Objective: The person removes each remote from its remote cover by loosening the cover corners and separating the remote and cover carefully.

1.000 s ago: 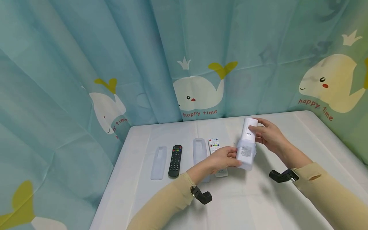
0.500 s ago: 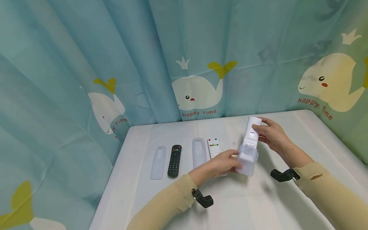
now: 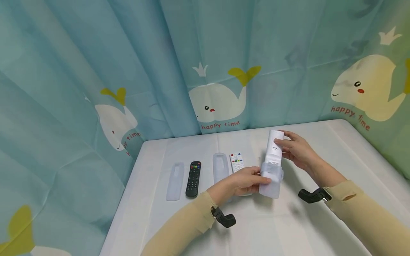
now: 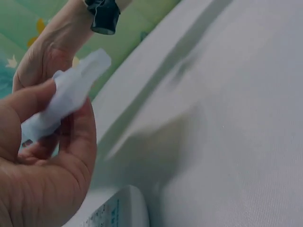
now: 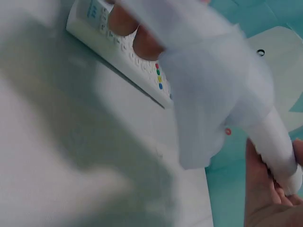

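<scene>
A white remote control (image 3: 274, 145) is held up over the table, its plain back side facing the head camera. Its lower part sits in a translucent silicone sleeve (image 3: 270, 186), whose upper edge is bunched and folded. My left hand (image 3: 246, 181) pinches the sleeve between thumb and fingers. At the top end, my right hand (image 3: 298, 151) grips the bare remote with the thumb on its back. The left wrist view shows the thumb and fingers around the sleeve (image 4: 71, 92). In the right wrist view the bare end of the remote (image 5: 272, 142) sticks out of the sleeve.
Another white remote (image 3: 237, 161) lies partly behind the left hand. Left of it are a translucent sleeve (image 3: 221, 167), a black remote (image 3: 193, 179) and another translucent sleeve (image 3: 175, 181). A curtain (image 3: 153, 71) hangs behind the white table (image 3: 153, 220).
More of the white remote shows above the sleeve than one second ago, and the sleeve's edge lies lower on it. Both hands shifted right, then slightly back left.
</scene>
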{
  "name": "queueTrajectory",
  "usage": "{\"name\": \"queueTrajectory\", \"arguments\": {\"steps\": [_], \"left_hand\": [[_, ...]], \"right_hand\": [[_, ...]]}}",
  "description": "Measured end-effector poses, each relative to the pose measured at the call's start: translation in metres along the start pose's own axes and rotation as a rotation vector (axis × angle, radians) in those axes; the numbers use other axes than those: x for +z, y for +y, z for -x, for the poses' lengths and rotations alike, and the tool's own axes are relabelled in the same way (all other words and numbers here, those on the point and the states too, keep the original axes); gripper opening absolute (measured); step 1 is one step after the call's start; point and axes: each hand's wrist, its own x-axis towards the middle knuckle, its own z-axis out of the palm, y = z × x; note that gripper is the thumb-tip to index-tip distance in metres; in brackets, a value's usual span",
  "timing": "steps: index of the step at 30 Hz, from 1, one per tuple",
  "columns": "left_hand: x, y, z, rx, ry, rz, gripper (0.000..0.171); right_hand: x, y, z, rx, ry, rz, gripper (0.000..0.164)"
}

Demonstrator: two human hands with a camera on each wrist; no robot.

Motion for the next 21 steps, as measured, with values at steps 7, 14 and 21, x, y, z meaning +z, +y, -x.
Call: {"name": "queueTrajectory", "arguments": {"steps": [7, 14, 21], "left_hand": [[-0.004, -0.003, 0.003, 0.056, -0.030, -0.027, 0.046], [-0.010, -0.003, 0.003, 0.083, -0.086, -0.085, 0.057], [-0.013, 0.000, 0.006, 0.098, -0.219, -0.107, 0.072]], "right_hand": [[-0.004, -0.002, 0.000, 0.002, -0.072, 0.008, 0.086], [-0.003, -0.005, 0.002, -0.034, -0.044, 0.041, 0.085], [0.000, -0.007, 0.002, -0.034, -0.049, 0.047, 0.085]]}}
